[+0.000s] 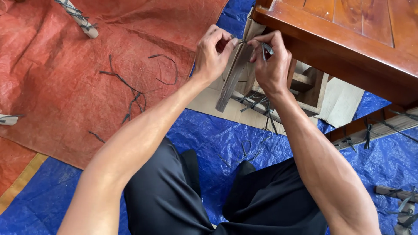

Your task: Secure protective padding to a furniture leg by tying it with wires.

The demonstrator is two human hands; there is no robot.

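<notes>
Left hand [213,54]: upper centre of the frame, fingers curled closed, pinching one end of a thin dark strap [242,41] at the top of a cardboard strip [233,76].

Right hand [271,61]: just right of the left hand, fingers closed, gripping the other end of the same strap, a loose tail of it sticking out over the knuckles.

Cardboard strip: long, grey-brown, tilted, standing against the corner of a wooden desk [348,39]; its upper end lies between the two hands, its lower end points down-left.

Wooden desk: reddish-brown, polished, upper right of the frame, top edge overhanging the hands. Pale cardboard sheets [339,102] lie beneath it, with more dark ties [261,104] knotted around its lower rails.

Red tarpaulin [56,78]: upper left, creased, with loose dark strap scraps [130,93] scattered on it.

Blue tarpaulin [217,135]: centre and lower frame, under the person's legs in black trousers [174,196].

Wrapped wooden pieces [398,204]: lower right edge, bound with dark ties. A further wrapped pale stick [80,19] lies at the upper left.
</notes>
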